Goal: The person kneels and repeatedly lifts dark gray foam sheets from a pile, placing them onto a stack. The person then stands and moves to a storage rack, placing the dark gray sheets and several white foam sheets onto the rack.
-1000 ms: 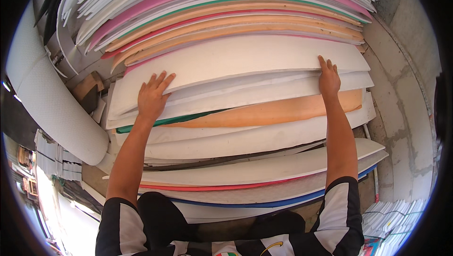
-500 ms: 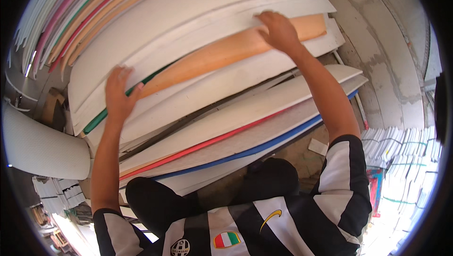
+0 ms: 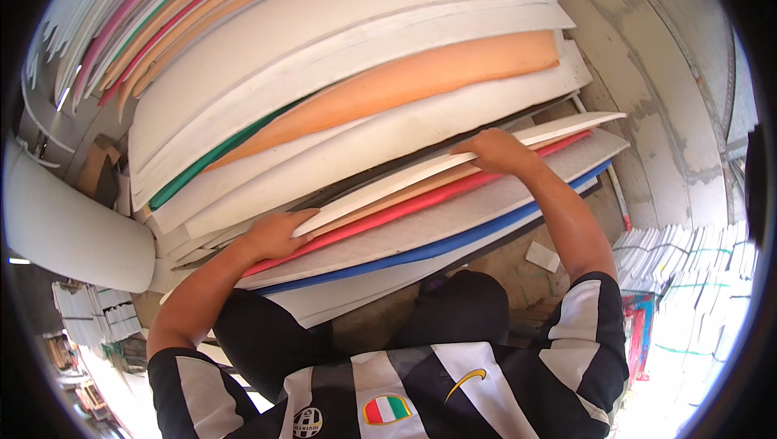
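Note:
My left hand (image 3: 279, 235) is closed on the near left end of a white foam sheet (image 3: 396, 182). Further right, my right hand (image 3: 500, 152) grips the same sheet by its far edge, fingers curled over it. Beneath it show a thin tan sheet (image 3: 392, 203), a red sheet (image 3: 405, 208), a greyish-white one and a blue sheet (image 3: 437, 254). Beyond this near stack leans another, where an orange sheet (image 3: 405, 87) and a green sheet (image 3: 218, 156) lie among large white sheets (image 3: 324, 46).
Many coloured sheets (image 3: 146, 18) stand at the far left. A pale roll (image 3: 77, 220) lies at the left. Strapped bundles of white sheets (image 3: 688, 257) sit at the right. A concrete wall (image 3: 639, 91) rises at the far right, and my knees are close to the near stack.
Both hands have left the orange sheet and come nearer to me, onto the white sheet of the near stack. The orange sheet now lies flatter, showing more of its face.

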Tool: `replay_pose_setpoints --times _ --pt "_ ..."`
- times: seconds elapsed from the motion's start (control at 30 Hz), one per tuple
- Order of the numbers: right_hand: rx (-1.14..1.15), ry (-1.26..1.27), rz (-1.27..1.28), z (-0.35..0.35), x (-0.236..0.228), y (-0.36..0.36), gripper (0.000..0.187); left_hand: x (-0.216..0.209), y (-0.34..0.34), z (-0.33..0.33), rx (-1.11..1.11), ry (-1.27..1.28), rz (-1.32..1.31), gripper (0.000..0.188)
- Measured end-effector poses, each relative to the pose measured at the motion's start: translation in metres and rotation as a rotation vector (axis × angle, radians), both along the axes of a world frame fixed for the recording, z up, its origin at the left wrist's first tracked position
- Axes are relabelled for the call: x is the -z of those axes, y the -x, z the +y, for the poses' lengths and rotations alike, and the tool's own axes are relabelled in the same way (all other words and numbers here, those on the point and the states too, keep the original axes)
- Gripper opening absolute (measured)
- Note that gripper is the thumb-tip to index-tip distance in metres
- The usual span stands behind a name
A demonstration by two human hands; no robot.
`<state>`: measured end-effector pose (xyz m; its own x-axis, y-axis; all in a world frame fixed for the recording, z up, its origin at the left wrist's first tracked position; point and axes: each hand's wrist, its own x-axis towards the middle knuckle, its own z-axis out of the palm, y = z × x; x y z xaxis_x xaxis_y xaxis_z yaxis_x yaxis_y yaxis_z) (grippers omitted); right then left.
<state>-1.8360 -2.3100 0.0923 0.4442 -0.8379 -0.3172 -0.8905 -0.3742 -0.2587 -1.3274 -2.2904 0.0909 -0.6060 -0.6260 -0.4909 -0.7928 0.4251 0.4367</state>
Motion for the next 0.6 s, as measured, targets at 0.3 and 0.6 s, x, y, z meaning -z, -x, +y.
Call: replay_pose_setpoints --times 0.3,0.6 --pt "0.150 0.098 -0.022 -0.023 -0.148 -0.009 0.033 -0.122 -0.061 -0.002 -0.189 0.268 -0.166 0.043" --pt "0.197 0.518 -0.280 -0.034 -0.264 -0.014 0.032 -0.317 -0.047 0.007 -0.199 0.663 -0.144 0.039"
